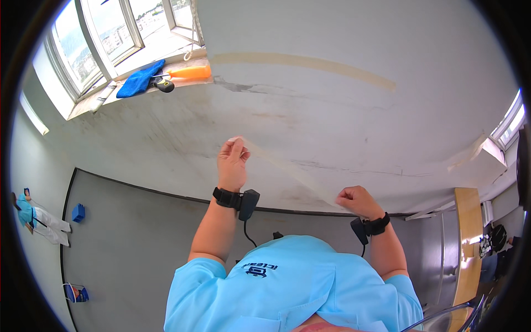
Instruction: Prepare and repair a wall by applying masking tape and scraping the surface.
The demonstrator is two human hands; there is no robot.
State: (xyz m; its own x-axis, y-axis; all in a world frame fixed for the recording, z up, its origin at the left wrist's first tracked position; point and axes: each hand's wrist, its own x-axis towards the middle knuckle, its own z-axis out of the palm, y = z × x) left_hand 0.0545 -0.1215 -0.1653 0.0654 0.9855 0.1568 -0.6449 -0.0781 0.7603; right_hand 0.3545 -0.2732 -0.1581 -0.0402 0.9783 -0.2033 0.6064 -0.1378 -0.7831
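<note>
I see no box or bin holding anything near the hands; the closest to a container is a small blue box (78, 212) on the grey floor (138, 249), far left of the wall (343, 110), and I cannot tell what is in it.

My left hand (232, 163) is raised against the wall, fingers pinched closed on the upper end of a strip of beige masking tape (287, 169). My right hand (358, 200) sits lower and further right along the wall, curled into a tight fist around the strip's other end. The strip runs taut between the 2 hands, slanting down to the right, just in front of the wall surface. Both wrists carry black bands with small devices.

A 2nd, longer tape strip (310, 65) is stuck on the wall above the hands. Up left of the wall, the window sill (88, 105) holds a blue cloth (138, 80), an orange-handled tool (188, 72) and a black tape measure (164, 84).
</note>
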